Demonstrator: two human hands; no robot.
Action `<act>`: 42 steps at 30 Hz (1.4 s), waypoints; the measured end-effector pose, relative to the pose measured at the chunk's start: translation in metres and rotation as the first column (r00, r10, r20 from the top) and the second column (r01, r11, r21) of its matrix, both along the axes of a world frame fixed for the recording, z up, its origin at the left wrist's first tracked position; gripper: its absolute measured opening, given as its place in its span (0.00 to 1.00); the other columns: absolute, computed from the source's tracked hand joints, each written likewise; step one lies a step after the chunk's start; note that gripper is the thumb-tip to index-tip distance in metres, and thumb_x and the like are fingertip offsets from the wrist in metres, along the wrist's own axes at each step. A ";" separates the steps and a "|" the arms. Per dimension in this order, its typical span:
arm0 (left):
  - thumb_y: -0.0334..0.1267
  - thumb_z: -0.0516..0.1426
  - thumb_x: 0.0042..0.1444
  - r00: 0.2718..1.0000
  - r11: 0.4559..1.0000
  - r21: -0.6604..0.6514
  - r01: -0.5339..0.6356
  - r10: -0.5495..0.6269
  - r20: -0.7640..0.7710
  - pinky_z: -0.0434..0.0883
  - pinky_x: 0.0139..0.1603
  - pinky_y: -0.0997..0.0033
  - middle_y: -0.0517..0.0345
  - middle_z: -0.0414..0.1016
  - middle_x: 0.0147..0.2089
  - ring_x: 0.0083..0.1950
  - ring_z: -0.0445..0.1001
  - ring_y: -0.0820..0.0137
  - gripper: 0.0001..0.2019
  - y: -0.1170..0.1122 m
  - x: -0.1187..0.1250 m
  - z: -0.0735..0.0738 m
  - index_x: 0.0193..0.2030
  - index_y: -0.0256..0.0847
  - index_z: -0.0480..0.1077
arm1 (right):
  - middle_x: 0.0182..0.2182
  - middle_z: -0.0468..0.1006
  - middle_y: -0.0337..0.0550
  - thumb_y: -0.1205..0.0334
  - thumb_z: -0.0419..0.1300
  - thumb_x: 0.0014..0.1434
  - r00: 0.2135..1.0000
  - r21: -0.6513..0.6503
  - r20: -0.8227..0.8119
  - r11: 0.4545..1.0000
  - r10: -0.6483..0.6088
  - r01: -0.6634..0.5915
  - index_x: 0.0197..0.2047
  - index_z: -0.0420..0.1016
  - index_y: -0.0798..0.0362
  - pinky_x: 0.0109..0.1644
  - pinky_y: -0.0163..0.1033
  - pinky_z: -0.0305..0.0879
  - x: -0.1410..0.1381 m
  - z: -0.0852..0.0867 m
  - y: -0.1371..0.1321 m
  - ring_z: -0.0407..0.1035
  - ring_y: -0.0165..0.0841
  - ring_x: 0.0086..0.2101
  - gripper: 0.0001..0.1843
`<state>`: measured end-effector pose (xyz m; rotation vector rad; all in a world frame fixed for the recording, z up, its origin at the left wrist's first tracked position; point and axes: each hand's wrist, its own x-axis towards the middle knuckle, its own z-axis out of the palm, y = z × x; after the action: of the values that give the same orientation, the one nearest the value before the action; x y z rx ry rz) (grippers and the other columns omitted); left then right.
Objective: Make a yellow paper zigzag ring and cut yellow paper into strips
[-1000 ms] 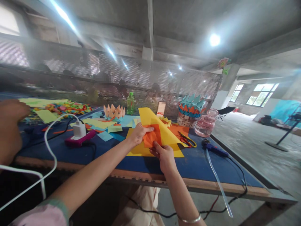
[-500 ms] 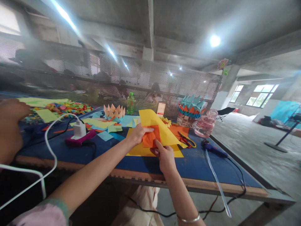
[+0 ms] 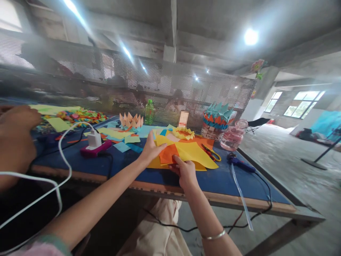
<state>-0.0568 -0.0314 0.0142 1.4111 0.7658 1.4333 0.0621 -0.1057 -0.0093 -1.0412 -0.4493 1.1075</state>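
Note:
A small orange paper square (image 3: 168,155) lies over a larger yellow paper sheet (image 3: 198,152), close above the table's front edge. My right hand (image 3: 187,172) pinches the orange square at its lower right corner, thumb on top and fingers curled underneath. Whether the yellow sheet is also caught in that pinch, I cannot tell. At the left edge of the square is my left hand (image 3: 151,148), its thumb and fingers apart. Scissors (image 3: 211,153) with yellow and red handles rest just right of the sheets, beside more orange paper (image 3: 206,142).
A glue gun (image 3: 242,164) with a clear stick lies at the right, near a pink jar (image 3: 232,137) and a folded-paper basket (image 3: 217,122). Leftward are paper scraps (image 3: 121,146), a purple power strip (image 3: 93,149), a white cable (image 3: 65,156) and another person's hand (image 3: 20,121).
My left hand has let go of the papers and opened. The yellow sheet, raised before, has dropped flatter, uncovering a yellow folded-paper ring behind. My right hand keeps its pinch.

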 end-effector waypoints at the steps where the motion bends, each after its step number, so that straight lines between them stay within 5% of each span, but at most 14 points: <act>1: 0.27 0.63 0.39 0.987 0.978 0.195 -0.071 0.097 -0.130 0.50 0.67 0.58 0.46 0.56 0.67 0.69 0.49 0.55 0.39 -0.009 -0.007 0.000 0.62 0.39 0.59 | 0.17 0.73 0.37 0.65 0.71 0.37 1.000 -0.003 -0.006 1.000 0.001 -0.001 0.23 0.71 0.60 0.22 0.33 0.73 0.001 0.000 0.000 0.69 0.28 0.17 0.13; 3: 0.23 0.56 0.43 0.914 0.895 0.433 0.105 0.085 -0.397 0.43 0.70 0.59 0.50 0.47 0.71 0.71 0.44 0.58 0.42 -0.028 -0.020 -0.001 0.67 0.41 0.52 | 0.17 0.73 0.37 0.65 0.72 0.36 1.000 0.003 -0.018 1.000 0.003 -0.003 0.22 0.71 0.59 0.23 0.33 0.74 0.001 0.000 0.000 0.69 0.28 0.17 0.13; 6: 0.20 0.51 0.41 0.714 0.790 0.441 0.426 0.005 -0.700 0.40 0.70 0.59 0.56 0.44 0.72 0.71 0.43 0.61 0.47 -0.046 -0.030 -0.007 0.70 0.47 0.44 | 0.16 0.73 0.36 0.66 0.72 0.36 1.000 0.009 -0.028 1.000 0.004 -0.004 0.21 0.70 0.59 0.23 0.32 0.73 0.000 0.001 -0.001 0.68 0.27 0.16 0.13; 10: 0.20 0.49 0.42 0.643 0.778 0.470 0.416 0.113 -0.757 0.39 0.69 0.53 0.55 0.54 0.69 0.69 0.51 0.62 0.42 -0.038 -0.026 -0.015 0.68 0.46 0.52 | 0.18 0.75 0.37 0.67 0.70 0.37 0.999 0.013 -0.033 1.000 0.021 -0.021 0.25 0.73 0.59 0.22 0.32 0.72 -0.005 0.002 -0.004 0.69 0.28 0.17 0.11; 15: 0.19 0.48 0.40 0.576 0.815 0.379 0.438 0.069 -0.814 0.45 0.68 0.57 0.61 0.67 0.62 0.63 0.63 0.64 0.39 -0.020 -0.023 -0.022 0.61 0.50 0.64 | 0.20 0.77 0.41 0.63 0.70 0.38 0.990 0.013 0.008 0.990 0.139 -0.139 0.27 0.75 0.61 0.25 0.33 0.72 -0.003 0.003 -0.017 0.71 0.30 0.20 0.13; 20: 0.20 0.48 0.39 0.518 0.847 0.272 0.457 -0.005 -0.856 0.58 0.62 0.63 0.62 0.70 0.58 0.61 0.66 0.60 0.38 -0.026 -0.036 -0.027 0.58 0.51 0.68 | 0.26 0.79 0.46 0.49 0.66 0.46 0.889 -0.082 0.304 0.939 0.343 -0.335 0.32 0.77 0.61 0.29 0.34 0.72 0.013 0.002 -0.060 0.73 0.32 0.26 0.21; 23: 0.21 0.48 0.42 0.444 0.819 0.195 0.540 -0.080 -0.892 0.61 0.60 0.68 0.61 0.68 0.60 0.61 0.66 0.64 0.36 -0.035 -0.045 -0.024 0.60 0.47 0.67 | 0.30 0.80 0.47 0.49 0.61 0.53 0.663 -0.056 0.716 0.964 0.220 -0.259 0.38 0.77 0.57 0.33 0.37 0.72 0.033 -0.001 -0.089 0.75 0.36 0.31 0.19; 25: 0.22 0.48 0.46 0.423 0.802 0.174 0.571 -0.106 -0.900 0.59 0.62 0.71 0.60 0.66 0.62 0.63 0.64 0.68 0.33 -0.041 -0.052 -0.021 0.60 0.45 0.66 | 0.40 0.79 0.49 0.54 0.60 0.56 0.347 0.047 0.938 0.982 0.020 -0.183 0.45 0.76 0.54 0.45 0.44 0.71 0.048 -0.003 -0.102 0.73 0.40 0.43 0.16; 28: 0.22 0.47 0.48 0.420 0.797 0.170 0.579 -0.113 -0.901 0.56 0.65 0.71 0.63 0.65 0.62 0.64 0.62 0.70 0.32 -0.047 -0.062 -0.021 0.60 0.46 0.65 | 0.52 0.72 0.50 0.61 0.61 0.54 -0.104 0.136 0.982 0.972 -0.158 -0.193 0.55 0.69 0.51 0.57 0.52 0.63 0.065 -0.003 -0.108 0.65 0.44 0.53 0.24; 30: 0.21 0.47 0.47 0.422 0.794 0.170 0.584 -0.119 -0.899 0.54 0.66 0.69 0.65 0.65 0.63 0.65 0.61 0.70 0.34 -0.049 -0.068 -0.023 0.61 0.48 0.65 | 0.55 0.70 0.51 0.63 0.61 0.54 -0.265 0.095 0.951 0.963 -0.163 -0.253 0.59 0.65 0.52 0.59 0.52 0.61 0.069 -0.002 -0.105 0.63 0.44 0.55 0.28; 34: 0.20 0.46 0.44 0.414 0.765 0.164 0.623 -0.145 -0.898 0.51 0.68 0.65 0.67 0.61 0.65 0.67 0.57 0.70 0.38 -0.049 -0.077 -0.030 0.63 0.51 0.61 | 0.58 0.68 0.52 0.68 0.58 0.56 -0.403 -0.029 0.908 0.940 -0.119 -0.341 0.62 0.61 0.55 0.61 0.52 0.59 0.067 -0.003 -0.092 0.60 0.43 0.58 0.29; 42: 0.18 0.45 0.36 0.400 0.750 0.171 0.639 -0.134 -0.907 0.48 0.70 0.61 0.69 0.55 0.68 0.69 0.52 0.70 0.45 -0.049 -0.082 -0.040 0.65 0.53 0.56 | 0.60 0.66 0.50 0.72 0.53 0.57 -0.475 -0.312 0.877 0.837 0.072 -0.449 0.63 0.61 0.55 0.62 0.49 0.60 0.055 0.011 -0.069 0.59 0.40 0.60 0.29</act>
<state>-0.1391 -0.0800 -0.0259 2.6168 0.5307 0.4111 0.1169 -0.1745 0.0015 -1.4909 -2.5121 0.0749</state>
